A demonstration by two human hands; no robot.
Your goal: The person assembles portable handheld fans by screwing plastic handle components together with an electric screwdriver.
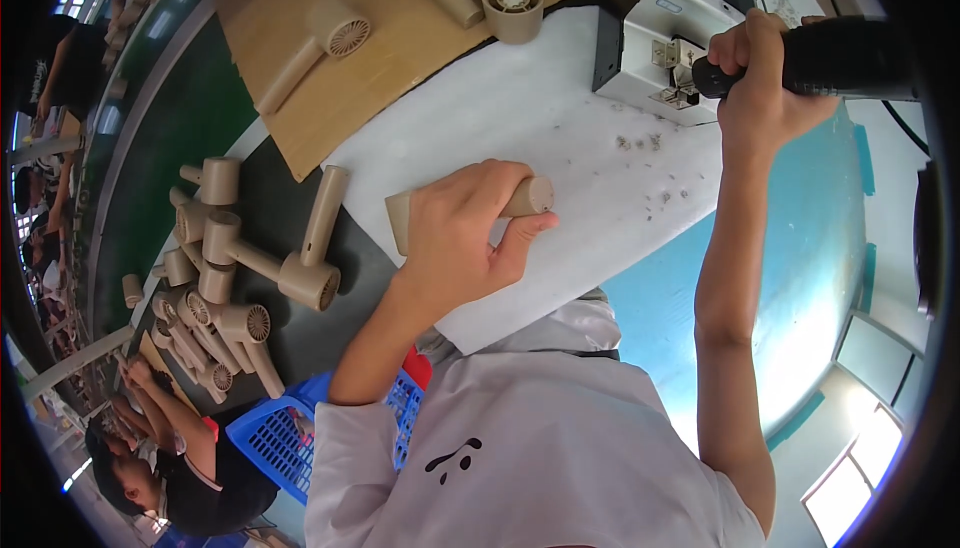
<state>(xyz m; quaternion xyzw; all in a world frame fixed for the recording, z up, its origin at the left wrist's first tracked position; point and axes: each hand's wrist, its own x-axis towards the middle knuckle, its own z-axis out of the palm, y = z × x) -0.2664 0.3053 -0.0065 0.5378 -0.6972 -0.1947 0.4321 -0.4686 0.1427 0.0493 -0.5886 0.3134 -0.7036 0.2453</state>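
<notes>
My left hand point(455, 238) is wrapped round a beige hair dryer point(532, 197) on the white padded sheet point(560, 278). The rounded handle end, with small holes, pokes out past the fingers; part of the body shows on the other side and the rest is covered by the hand. Off to the right, my right hand point(762, 93) grips a thick black electric screwdriver point(850, 58). The tool lies level, its front end at the metal mouth point(678, 73) of a pale screw feeder point(650, 23). Whether the bit touches the feeder I cannot tell.
Small screws point(650, 143) lie scattered before the feeder. More beige hair dryers point(340, 33) rest on brown cardboard point(270, 8) at the back. Several are piled point(225, 318) at left, beside the green conveyor belt point(160, 98). Lower left are a blue basket point(275, 443) and a co-worker point(190, 448).
</notes>
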